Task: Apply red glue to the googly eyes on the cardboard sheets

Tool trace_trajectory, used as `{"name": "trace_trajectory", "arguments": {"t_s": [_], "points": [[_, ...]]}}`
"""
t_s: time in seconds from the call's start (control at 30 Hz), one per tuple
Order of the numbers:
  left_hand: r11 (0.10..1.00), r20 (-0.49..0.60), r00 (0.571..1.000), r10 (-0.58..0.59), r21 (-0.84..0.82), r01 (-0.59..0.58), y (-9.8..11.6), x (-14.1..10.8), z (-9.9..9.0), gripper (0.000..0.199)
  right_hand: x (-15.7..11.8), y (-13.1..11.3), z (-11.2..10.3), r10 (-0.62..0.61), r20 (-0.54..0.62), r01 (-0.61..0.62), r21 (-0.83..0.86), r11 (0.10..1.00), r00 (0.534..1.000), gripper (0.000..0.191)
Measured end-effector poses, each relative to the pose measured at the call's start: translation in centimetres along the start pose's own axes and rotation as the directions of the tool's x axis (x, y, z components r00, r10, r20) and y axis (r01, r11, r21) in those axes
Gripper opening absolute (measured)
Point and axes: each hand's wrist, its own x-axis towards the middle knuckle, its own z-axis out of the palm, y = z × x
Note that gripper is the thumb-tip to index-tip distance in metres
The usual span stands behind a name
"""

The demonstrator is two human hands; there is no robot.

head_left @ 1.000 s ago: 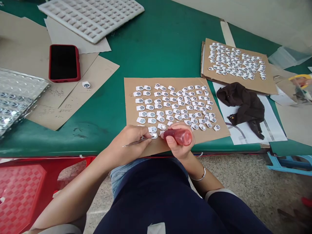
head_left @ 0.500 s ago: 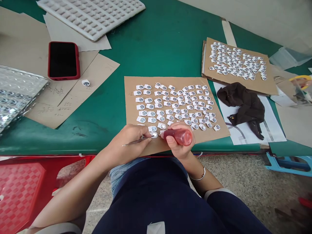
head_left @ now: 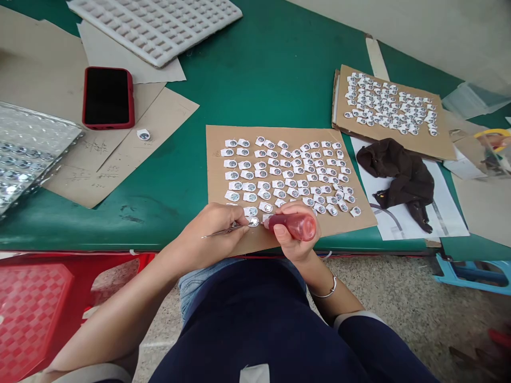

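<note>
A brown cardboard sheet [head_left: 223, 218] lies at the table's front edge, bearing rows of small round silvery pieces on white tabs. My left hand [head_left: 211, 229] pinches a thin metal tool [head_left: 219, 232], its tip close to a round piece [head_left: 253, 221] in the lowest row. In my right hand [head_left: 297, 242] is a red squeeze bottle [head_left: 295, 226], tilted sideways with its nozzle pointing left, just right of that same piece. Whether the nozzle touches it I cannot tell. My right hand hides some of the pieces behind it.
At the left are a red-cased phone [head_left: 108, 98], a loose piece [head_left: 143, 134] and a clear tray [head_left: 35, 138]. A white moulded tray [head_left: 159, 26] lies behind. On the right are another filled cardboard [head_left: 443, 143], a dark cloth [head_left: 399, 170] and a clear box [head_left: 473, 98].
The camera view has shifted slightly. Both hands keep nearly the same place and hold, with the bottle's nozzle still beside the lowest piece.
</note>
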Motion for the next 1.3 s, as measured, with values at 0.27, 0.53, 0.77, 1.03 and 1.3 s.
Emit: {"name": "trace_trajectory", "arguments": {"t_s": [0.27,0.53,0.77,1.03,1.3], "points": [[1.000,0.001,1.000,0.006,-0.007,-0.006,-0.04,0.02,-0.03,0.013,0.07,-0.11,0.17,0.016,-0.028,-0.013,0.102,0.995,0.999,0.025],[1.000,-0.008,1.000,0.012,-0.010,-0.012,-0.19,0.05,-0.01,0.011,0.24,-0.12,0.19,0.028,-0.058,-0.019,0.151,0.988,0.998,0.022],[1.000,-0.016,1.000,0.023,-0.005,-0.023,-0.10,0.07,0.04,0.012,0.25,-0.11,0.16,0.042,-0.024,-0.038,0.143,0.989,0.999,0.023],[1.000,-0.011,1.000,-0.009,-0.013,0.009,-0.19,0.16,-0.02,0.011,0.21,-0.01,0.31,0.063,-0.025,-0.058,0.156,0.986,0.998,0.022],[0.996,0.016,0.997,-0.076,-0.045,0.077,-0.37,0.46,-0.16,0.011,0.17,0.01,0.27,0.066,-0.015,-0.062,0.169,0.984,0.998,0.023]]}}
